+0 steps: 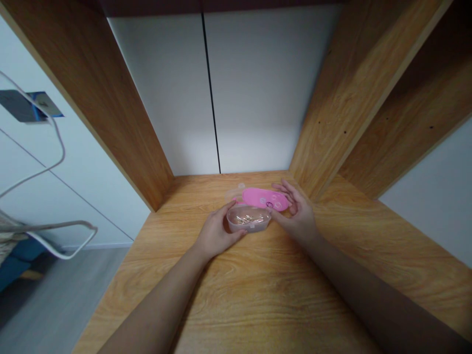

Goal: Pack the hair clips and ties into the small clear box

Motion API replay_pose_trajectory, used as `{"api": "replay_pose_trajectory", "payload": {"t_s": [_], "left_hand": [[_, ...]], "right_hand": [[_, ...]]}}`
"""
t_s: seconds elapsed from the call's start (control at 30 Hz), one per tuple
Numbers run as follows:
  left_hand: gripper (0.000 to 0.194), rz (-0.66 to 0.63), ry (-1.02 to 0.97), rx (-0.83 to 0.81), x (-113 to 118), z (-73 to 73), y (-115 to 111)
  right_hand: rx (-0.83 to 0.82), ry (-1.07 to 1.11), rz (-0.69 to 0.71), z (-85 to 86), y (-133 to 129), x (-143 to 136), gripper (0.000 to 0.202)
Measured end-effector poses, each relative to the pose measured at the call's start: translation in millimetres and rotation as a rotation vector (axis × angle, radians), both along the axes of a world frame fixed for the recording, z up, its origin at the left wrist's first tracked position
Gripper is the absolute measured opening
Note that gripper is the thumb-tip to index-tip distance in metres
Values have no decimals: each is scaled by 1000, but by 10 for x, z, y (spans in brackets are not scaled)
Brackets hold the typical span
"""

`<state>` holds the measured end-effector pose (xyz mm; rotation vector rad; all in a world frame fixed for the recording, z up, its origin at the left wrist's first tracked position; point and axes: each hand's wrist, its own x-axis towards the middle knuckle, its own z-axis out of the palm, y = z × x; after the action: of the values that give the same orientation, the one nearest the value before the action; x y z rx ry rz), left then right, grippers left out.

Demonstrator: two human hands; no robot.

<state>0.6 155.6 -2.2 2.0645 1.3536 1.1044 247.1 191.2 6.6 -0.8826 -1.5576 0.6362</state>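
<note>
A small translucent plastic box (249, 226) sits on the wooden surface with its top uncovered. Several thin metallic pin-like pieces (248, 219) lie inside; their exact kind is too small to make out. My left hand (218, 232) wraps round the box's left side, thumb along the front. Above the box's back edge, a pink oval piece (254, 196) with small round marks or rings slants down to the right. My right hand (297, 214) holds its right end, thumb near the box's right corner and fingers behind. A clear lid (232, 194) shows partly behind the pink piece.
Wooden panels (121, 108) (354, 103) rise on both sides of the wooden desktop (236, 295), with a white wall (254, 98) at the back. At the left, a white cable (61, 147) hangs beside the desk, near a wall plate (22, 105).
</note>
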Motion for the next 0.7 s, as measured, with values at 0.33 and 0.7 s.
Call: {"api": "replay_pose_trajectory", "payload": {"t_s": [0.33,0.7], "left_hand": [[82,178,86,23,-55,-51,52],[80,170,78,23,-54,-11,44]], "right_hand": [[-297,-377,-410,-183,479,546,77],[-365,-169,-303,-328,586,661,36]]}}
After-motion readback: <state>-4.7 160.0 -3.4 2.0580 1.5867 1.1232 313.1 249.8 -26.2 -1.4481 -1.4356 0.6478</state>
